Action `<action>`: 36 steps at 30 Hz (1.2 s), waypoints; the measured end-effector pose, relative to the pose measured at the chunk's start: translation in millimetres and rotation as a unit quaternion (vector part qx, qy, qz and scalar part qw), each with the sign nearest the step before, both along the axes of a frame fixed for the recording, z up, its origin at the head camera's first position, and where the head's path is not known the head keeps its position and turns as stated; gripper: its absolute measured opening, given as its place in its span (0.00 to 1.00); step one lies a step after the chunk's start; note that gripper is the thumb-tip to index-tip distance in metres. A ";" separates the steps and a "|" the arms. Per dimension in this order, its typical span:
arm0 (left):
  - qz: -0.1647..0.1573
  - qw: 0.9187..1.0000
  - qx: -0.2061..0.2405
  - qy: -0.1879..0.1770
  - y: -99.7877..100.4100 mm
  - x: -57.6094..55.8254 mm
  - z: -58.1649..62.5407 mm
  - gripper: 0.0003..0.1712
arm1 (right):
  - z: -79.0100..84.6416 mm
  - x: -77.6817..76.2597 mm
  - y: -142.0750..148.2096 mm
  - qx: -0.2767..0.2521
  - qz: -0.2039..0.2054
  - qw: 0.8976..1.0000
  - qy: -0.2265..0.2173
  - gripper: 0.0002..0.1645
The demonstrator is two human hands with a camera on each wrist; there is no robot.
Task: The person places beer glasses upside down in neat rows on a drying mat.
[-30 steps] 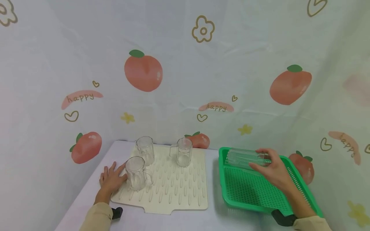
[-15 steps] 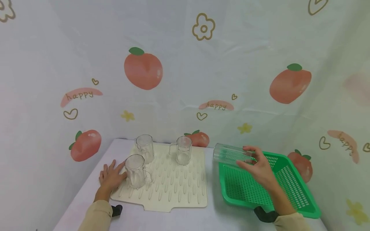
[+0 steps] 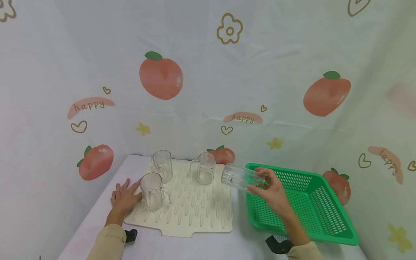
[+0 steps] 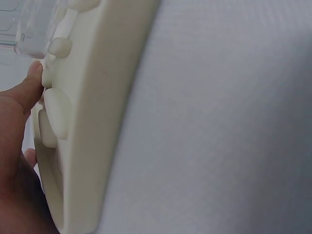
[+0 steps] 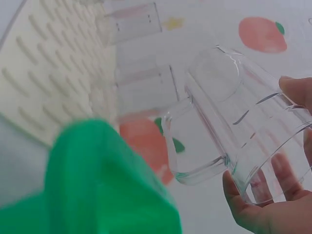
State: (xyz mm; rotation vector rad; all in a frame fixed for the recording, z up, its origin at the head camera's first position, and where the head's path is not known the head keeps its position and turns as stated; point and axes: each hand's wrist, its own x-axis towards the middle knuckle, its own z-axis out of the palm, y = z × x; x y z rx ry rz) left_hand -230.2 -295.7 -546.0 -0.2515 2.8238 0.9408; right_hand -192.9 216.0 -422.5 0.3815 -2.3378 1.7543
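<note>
My right hand grips a clear glass mug near one end. The mug lies on its side in the air, between the green basket and the right part of a cream ridged drying mat. Its handle shows in the right wrist view, pointing away from the fingers. My left hand rests at the mat's left edge with fingers spread, its thumb touching the mat near a standing glass mug. Two more glass mugs stand on the mat, one at back left and one at back right.
A green perforated basket stands on the right of the white table, its left rim close to the mat. Behind the table hangs a white curtain printed with peaches.
My right hand has lifted the mug from the basket and carried it left, past the basket's left rim toward the mat. The left hand stays in place.
</note>
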 end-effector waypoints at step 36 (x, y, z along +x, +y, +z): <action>-0.009 1.000 -0.016 -0.005 0.1 -1.8 4.0 0.39 | -57.6 -6.2 -102.8 -0.057 0.068 0.993 -0.077 0.24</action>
